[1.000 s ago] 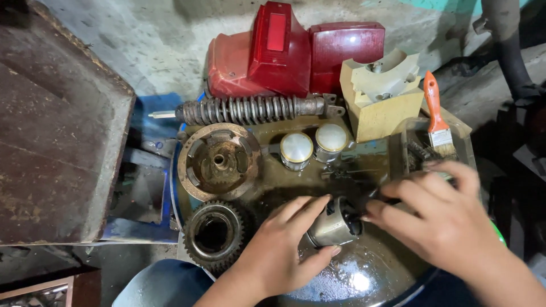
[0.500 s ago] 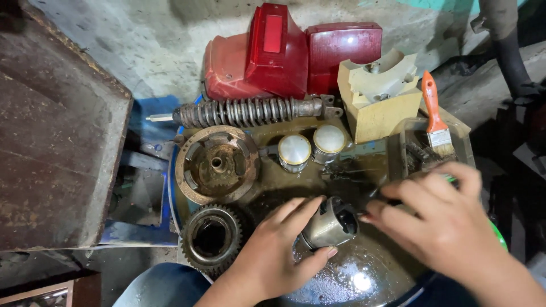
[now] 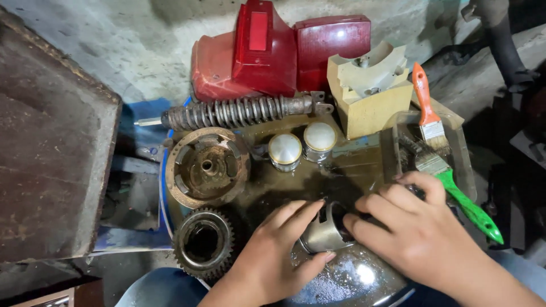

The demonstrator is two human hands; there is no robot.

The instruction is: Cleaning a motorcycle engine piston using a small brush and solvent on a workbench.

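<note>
**Both hands on the piston at the near edge of the oily bench**

Your left hand (image 3: 273,256) cupped a metal piston (image 3: 325,234) lying on its side, your fingers (image 3: 296,215) curled over its top and your thumb under it, so the hand was clamped on the part. Your right hand (image 3: 418,230) met it from the right, fingertips pressed against the piston's open end; whether that hand truly gripped it or only steadied it, I cannot tell. The piston sat at the near middle of the bench (image 3: 347,165), on a wet, oil-dark surface.

Just left of your left hand lay a toothed gear (image 3: 203,241), and beyond it a rusty round hub (image 3: 207,167). Two more pistons (image 3: 301,146) stood upright side by side, farther back. A coil-spring shock absorber (image 3: 239,112) lay across the far side, with red plastic body covers (image 3: 273,48) behind it and a cream-coloured block (image 3: 372,91) to their right. At the right, a clear tray (image 3: 463,165) held an orange-handled brush (image 3: 427,108) and a green-handled brush (image 3: 463,199), close by your right hand.
</note>
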